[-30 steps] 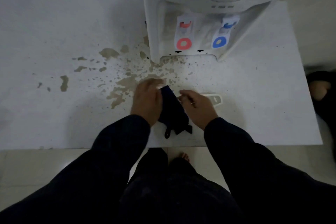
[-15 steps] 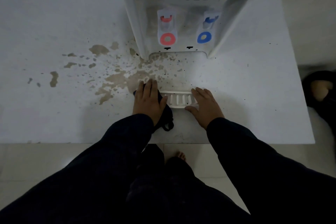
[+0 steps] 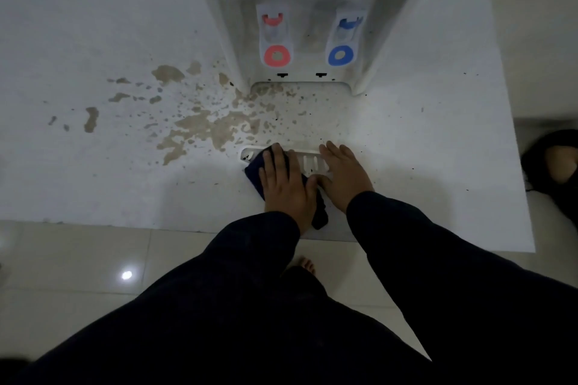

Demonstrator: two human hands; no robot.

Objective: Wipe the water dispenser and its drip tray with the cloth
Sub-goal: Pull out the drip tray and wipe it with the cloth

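the drip tray (image 3: 312,162) lies near the counter's (image 3: 93,40) front edge, detached from the water dispenser (image 3: 312,25). left hand (image 3: 286,181) presses the soft cloth (image 3: 253,170) flat onto it; right hand (image 3: 344,175) lies open, steadying its right end. light plastic, likely to slide, so brace its ends.

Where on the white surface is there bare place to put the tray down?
Free patches: right of the right hand, up to the white surface edge; and the near-left part, below the brown stains. Crowded: the middle, where the left hand presses the dark cloth on the drip tray, before the dispenser.
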